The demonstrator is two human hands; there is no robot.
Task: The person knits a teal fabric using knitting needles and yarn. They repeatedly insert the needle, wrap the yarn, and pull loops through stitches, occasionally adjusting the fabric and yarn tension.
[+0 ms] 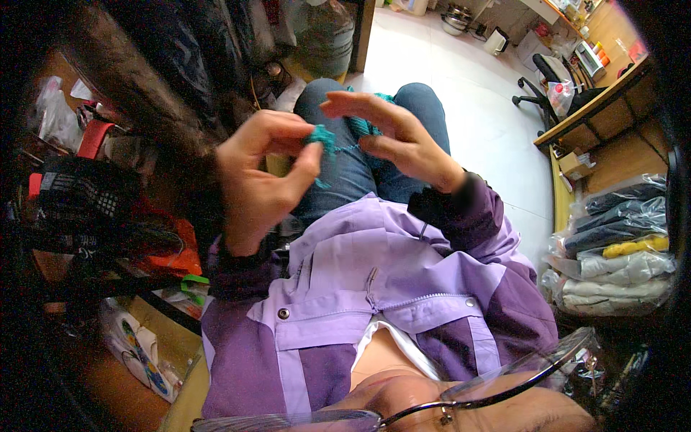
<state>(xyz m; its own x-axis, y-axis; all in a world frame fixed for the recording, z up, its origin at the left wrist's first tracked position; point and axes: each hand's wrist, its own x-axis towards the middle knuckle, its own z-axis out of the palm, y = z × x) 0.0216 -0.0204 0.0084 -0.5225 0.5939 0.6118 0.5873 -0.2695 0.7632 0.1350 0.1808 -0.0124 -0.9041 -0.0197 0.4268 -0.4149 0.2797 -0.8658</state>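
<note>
My left hand (270, 173) pinches a small piece of teal yarn work (323, 141) between thumb and fingertips, above my left thigh. A short yarn end hangs below it. From the piece, a strand of teal yarn (346, 148) runs right to my right hand (397, 135), which is blurred. The fingers of my right hand are spread apart, with the strand near its thumb; whether they grip it I cannot tell. Behind this hand, a ball of teal yarn (363, 127) lies between my knees, partly hidden.
Dark garments (178, 70) hang close at the left, beside an orange bag (175, 248). Right of my legs are a wooden table (599, 100), an office chair (550, 97) and plastic-wrapped folded clothes (615, 243). A large clear container (326, 43) stands beyond my knees.
</note>
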